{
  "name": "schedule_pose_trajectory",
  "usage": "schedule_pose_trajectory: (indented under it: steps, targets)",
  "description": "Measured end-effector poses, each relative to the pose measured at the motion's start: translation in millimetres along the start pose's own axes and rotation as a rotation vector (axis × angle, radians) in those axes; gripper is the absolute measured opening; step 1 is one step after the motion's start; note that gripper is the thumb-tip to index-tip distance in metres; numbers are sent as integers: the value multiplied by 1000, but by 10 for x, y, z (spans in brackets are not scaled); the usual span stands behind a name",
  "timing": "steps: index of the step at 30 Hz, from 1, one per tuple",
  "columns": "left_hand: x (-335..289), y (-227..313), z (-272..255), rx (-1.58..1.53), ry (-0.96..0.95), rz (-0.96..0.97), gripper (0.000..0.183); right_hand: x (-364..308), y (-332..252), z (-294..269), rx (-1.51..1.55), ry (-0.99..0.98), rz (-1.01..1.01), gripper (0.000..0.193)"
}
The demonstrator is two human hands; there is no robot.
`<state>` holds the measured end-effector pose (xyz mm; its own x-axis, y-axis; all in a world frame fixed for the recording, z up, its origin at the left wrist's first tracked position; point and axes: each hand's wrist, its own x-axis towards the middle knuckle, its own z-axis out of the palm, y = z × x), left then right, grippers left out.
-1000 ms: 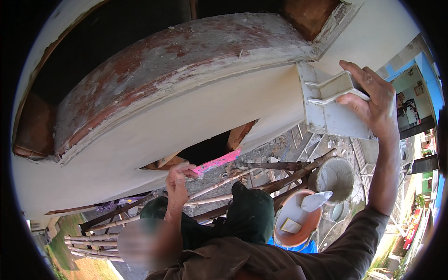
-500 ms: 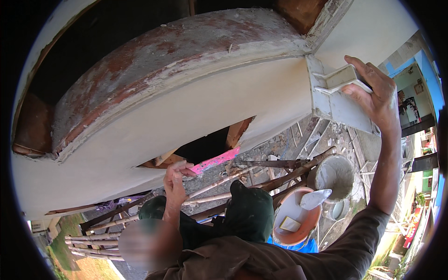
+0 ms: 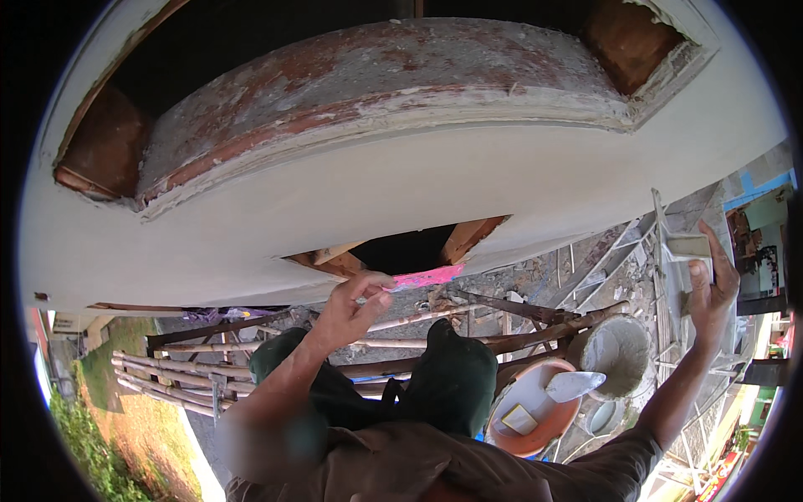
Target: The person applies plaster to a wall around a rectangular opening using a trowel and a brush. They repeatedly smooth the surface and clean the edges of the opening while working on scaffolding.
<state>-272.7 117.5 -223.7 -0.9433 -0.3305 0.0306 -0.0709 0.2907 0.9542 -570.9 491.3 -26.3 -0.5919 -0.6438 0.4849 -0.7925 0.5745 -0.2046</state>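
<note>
At the right, my right hand (image 3: 711,284) grips the pale handle of a plastering float (image 3: 662,226). The float's flat blade is seen nearly edge-on, apart from the wall. My left hand (image 3: 355,309) is closed in a pinch on one end of a bright pink strip (image 3: 428,276), which lies against the lower wall opening. Smooth pale plaster covers the wall (image 3: 376,188) in front of me. Higher up juts a curved ledge (image 3: 385,71), rough and stained reddish-brown and grey.
Right of my knees stands an orange tub (image 3: 570,410) of greyish mix, a pointed trowel (image 3: 575,386) across its rim and a yellow-edged block (image 3: 519,420) inside. Beyond it is a mortar-coated bucket (image 3: 619,351). Bamboo poles (image 3: 180,376) form scaffolding. Rubble lies below.
The float has come off the wall's right side and swung right and down with my right hand. My left hand and the pink strip have shifted right in view, as the view turned.
</note>
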Motion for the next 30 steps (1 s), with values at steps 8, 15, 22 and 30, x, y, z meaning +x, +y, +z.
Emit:
schedule_pose_trajectory:
  steps: [8,15,22,30]
  targets:
    - [190,143,-17,478,-382,159,43,-440,-31,957,447,-223,440,48]
    - [-141,-254,-297,526,-603,111,52,-1143,-548,2405,334,-314,769,55]
    - [-508,-731,-819,617,-733,65,53,-2084,-1210,3531,12,-842,1118,57]
    - [-438,-1041,-1211,416,-631,-59,46,-2438,-2170,2283,63,-293,1148,58]
